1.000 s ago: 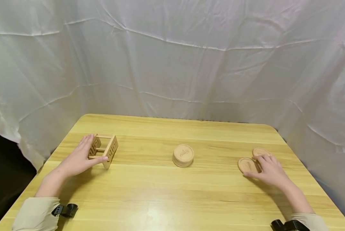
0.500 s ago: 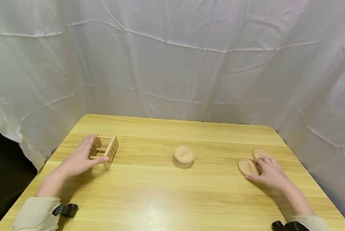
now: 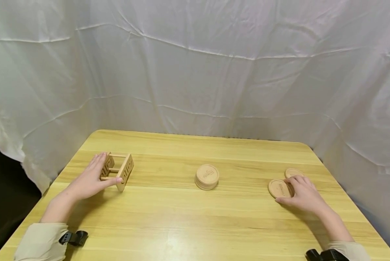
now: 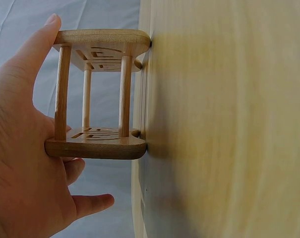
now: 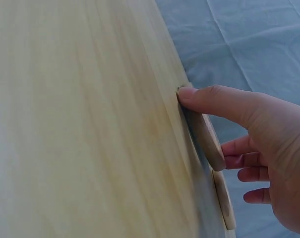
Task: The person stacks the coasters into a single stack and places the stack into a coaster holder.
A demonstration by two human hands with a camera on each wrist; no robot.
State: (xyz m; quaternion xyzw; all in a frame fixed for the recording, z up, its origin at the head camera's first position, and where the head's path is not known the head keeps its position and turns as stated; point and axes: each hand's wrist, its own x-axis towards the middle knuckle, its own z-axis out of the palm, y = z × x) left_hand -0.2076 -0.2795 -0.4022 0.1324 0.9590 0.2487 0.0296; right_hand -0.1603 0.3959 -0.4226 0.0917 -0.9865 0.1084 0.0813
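On the left of the head view my left hand point(image 3: 85, 181) spans a small wooden coaster holder point(image 3: 126, 171), thumb on one side panel and fingers at the other. Rods join the holder's two cut-out panels in the left wrist view, where its frame point(image 4: 97, 149) stands on the table. At the right, my right hand point(image 3: 303, 195) pinches a round wooden coaster point(image 3: 278, 188) by its edge between thumb and fingers. The right wrist view shows this coaster point(image 5: 205, 141) tilted slightly, close over the table. A second coaster point(image 3: 291, 172) lies just behind it, partly hidden by the fingers.
A short stack of round coasters point(image 3: 207, 175) stands mid-table, between the two hands. The wooden tabletop point(image 3: 181, 217) has rounded far corners. Pale cloth point(image 3: 195, 79) hangs behind it and along both sides.
Both hands keep their places on the holder and the coaster. The view shifts very slightly; nothing else visibly moves.
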